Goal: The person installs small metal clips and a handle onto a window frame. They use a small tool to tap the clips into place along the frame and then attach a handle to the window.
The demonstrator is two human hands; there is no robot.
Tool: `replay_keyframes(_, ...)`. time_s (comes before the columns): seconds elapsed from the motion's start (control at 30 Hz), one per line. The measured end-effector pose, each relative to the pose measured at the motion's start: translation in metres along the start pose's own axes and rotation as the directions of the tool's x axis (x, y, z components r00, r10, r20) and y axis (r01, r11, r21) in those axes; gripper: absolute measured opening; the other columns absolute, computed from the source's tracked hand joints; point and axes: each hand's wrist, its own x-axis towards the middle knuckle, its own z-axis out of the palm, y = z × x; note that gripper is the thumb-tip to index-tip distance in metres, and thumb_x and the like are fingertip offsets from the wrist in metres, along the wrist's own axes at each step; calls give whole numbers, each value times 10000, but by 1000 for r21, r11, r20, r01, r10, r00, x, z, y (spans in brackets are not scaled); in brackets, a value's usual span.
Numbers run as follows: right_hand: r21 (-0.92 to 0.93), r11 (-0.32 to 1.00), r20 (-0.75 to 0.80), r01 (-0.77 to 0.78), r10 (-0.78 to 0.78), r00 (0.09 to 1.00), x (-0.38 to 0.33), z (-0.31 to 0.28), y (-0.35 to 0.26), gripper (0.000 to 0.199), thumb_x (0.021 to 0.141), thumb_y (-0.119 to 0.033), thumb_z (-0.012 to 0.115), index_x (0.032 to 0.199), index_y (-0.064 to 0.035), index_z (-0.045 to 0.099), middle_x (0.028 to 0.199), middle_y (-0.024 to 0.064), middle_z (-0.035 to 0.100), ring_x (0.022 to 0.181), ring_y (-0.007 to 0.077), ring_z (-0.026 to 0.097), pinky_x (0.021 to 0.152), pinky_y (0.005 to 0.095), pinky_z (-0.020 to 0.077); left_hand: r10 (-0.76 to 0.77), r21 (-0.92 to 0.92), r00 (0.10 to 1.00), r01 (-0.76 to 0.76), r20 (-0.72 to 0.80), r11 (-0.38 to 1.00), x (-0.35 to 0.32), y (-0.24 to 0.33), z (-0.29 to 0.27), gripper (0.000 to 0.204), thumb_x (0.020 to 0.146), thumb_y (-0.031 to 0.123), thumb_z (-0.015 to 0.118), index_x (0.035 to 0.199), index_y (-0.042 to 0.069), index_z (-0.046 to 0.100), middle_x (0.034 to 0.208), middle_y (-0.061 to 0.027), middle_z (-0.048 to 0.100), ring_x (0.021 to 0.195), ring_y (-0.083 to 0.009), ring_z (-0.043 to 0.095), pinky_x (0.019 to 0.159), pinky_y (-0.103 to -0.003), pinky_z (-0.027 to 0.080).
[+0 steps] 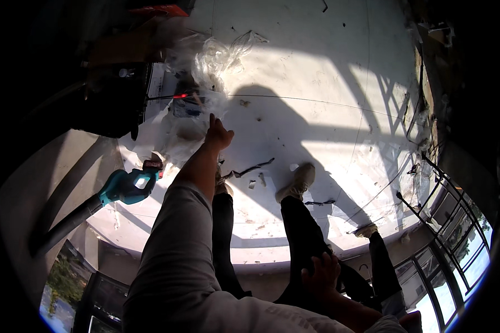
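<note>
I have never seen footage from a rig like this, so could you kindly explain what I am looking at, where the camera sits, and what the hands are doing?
There is no machine here: a person wears a wide fisheye camera on the head, looking down, so straight edges bend near the rim. The left hand stretches forward to the crumpled clear plastic sheeting on the sunlit white floor; whether it has a grip on it I cannot tell. The right hand rests open on the person's dark trouser leg. A light shoe stands on the floor among small scraps. To the left lies a teal power tool with a dark hose, and beyond it a black case. Windows curve along the lower right.
</note>
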Motion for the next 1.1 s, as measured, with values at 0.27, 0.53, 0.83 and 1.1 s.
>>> replay_keyframes(0.27, 32, 999, 66, -8, 6, 998, 7, -21, 1, 560, 789, -409, 723, 1244, -96, 632, 1398, 236, 485, 1336, 455, 380, 1052, 639, 344, -404, -353, 831, 273, -382, 895, -61, 26, -104, 271, 881, 236, 611, 802, -20, 648, 958, -267, 679, 902, -451, 671, 825, -506, 544)
replay_keyframes(0.53, 97, 995, 208, 23, -43, 977, 4, -46, 14, 445, 815, -420, 680, 1109, -86, 680, 1351, 191, 535, 1293, 408, 443, 1042, 624, 396, 182, -171, 855, -297, -485, 940, -266, 93, -214, 124, 845, 118, 634, 786, 19, 589, 815, -208, 623, 781, -428, 621, 704, -523, 493)
replay_keyframes(0.83, 234, 874, -244, 426, -371, 896, -40, -103, 19, 152, 908, -157, 613, 948, -97, 747, 1011, 136, 727, 1021, 314, 692, 901, 420, 576, 701, -114, 687, -725, -193, 679, -508, 237, -297, 134, 805, 87, 691, 738, 78, 576, 725, -151, 579, 717, -386, 620, 625, -482, 490)
replay_keyframes(1.1, 681, 303, -630, 667, -221, 744, -171, -277, -10, 144, 871, -106, 617, 918, -30, 730, 923, 171, 711, 888, 328, 686, 782, 431, 539, 970, -153, 144, -973, 195, 175, -600, 361, -357, 116, 783, 130, 697, 725, 79, 610, 749, -149, 602, 747, -363, 625, 676, -466, 498)
